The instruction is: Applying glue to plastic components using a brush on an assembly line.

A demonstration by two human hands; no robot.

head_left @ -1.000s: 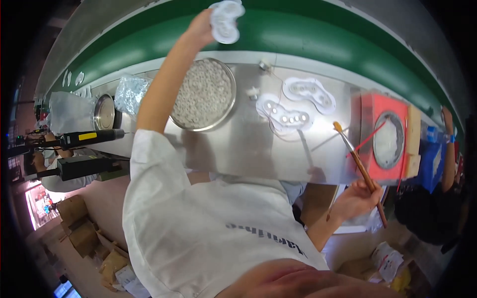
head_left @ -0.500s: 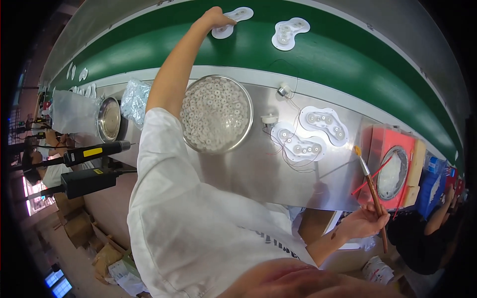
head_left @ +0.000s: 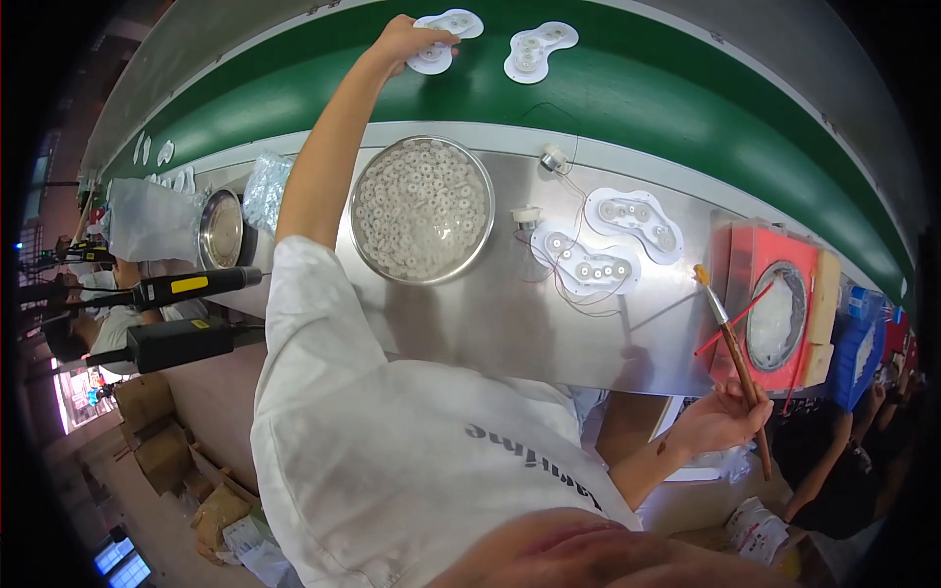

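Note:
My left hand (head_left: 410, 39) reaches far out over the green conveyor belt (head_left: 627, 98) and rests on a flat white plastic part (head_left: 443, 39) lying there. A second white part (head_left: 539, 49) of the same kind lies on the belt just to its right. My right hand (head_left: 720, 416) is low at the near edge of the steel bench and holds a wooden-handled paintbrush (head_left: 730, 348), bristles pointing up toward a red tray (head_left: 755, 265). Two more white parts (head_left: 586, 260) (head_left: 632, 218) with thin wires lie on the bench.
A round steel bowl (head_left: 423, 211) full of small white rings sits on the steel bench (head_left: 510, 323). A smaller metal dish (head_left: 222, 228) and clear plastic bags are at the left. Two black power tools (head_left: 172, 314) hang at the left. Another person's arm (head_left: 863, 421) is at the right.
My left arm has stretched further out and set the white part down on the belt beside the other one. My right hand has kept the brush in much the same place.

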